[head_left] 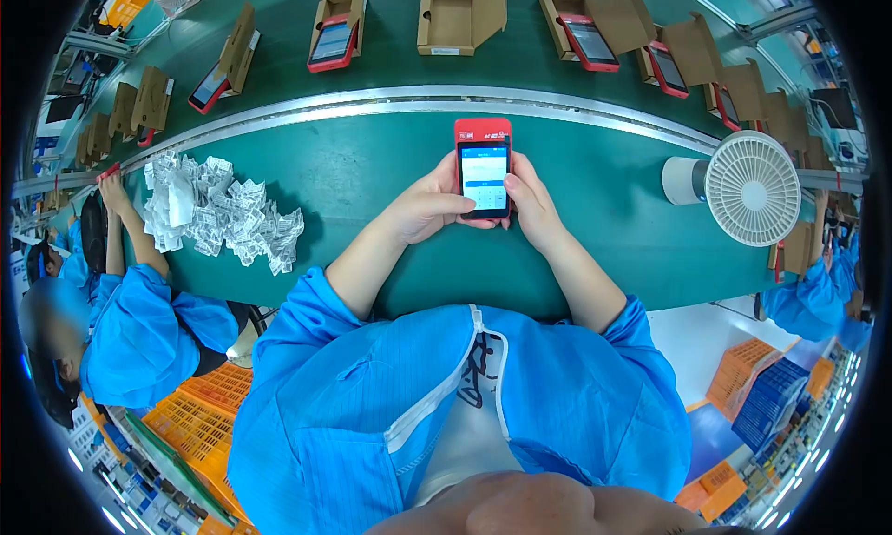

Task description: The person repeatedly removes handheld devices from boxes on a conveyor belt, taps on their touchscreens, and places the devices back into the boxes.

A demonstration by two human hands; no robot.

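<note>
Left hand [420,203] and right hand [536,205] jointly holding terminal [484,168] at near end; left thumb [455,203] at screen [483,175]; papers [228,210] left, fan [753,187] right; advisable: steady edge support, light deliberate taps.

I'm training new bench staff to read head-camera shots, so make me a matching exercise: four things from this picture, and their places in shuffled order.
Things
1. Red handheld device
2. Large white fan
3. Heap of paper slips
4. Row of open cardboard boxes

Places
A. On the green table, to the left of the hands
B. Beyond the metal rail
C. Between the left hand and right hand
D. To the right of the hands

Pairs: 1-C, 2-D, 3-A, 4-B
</note>
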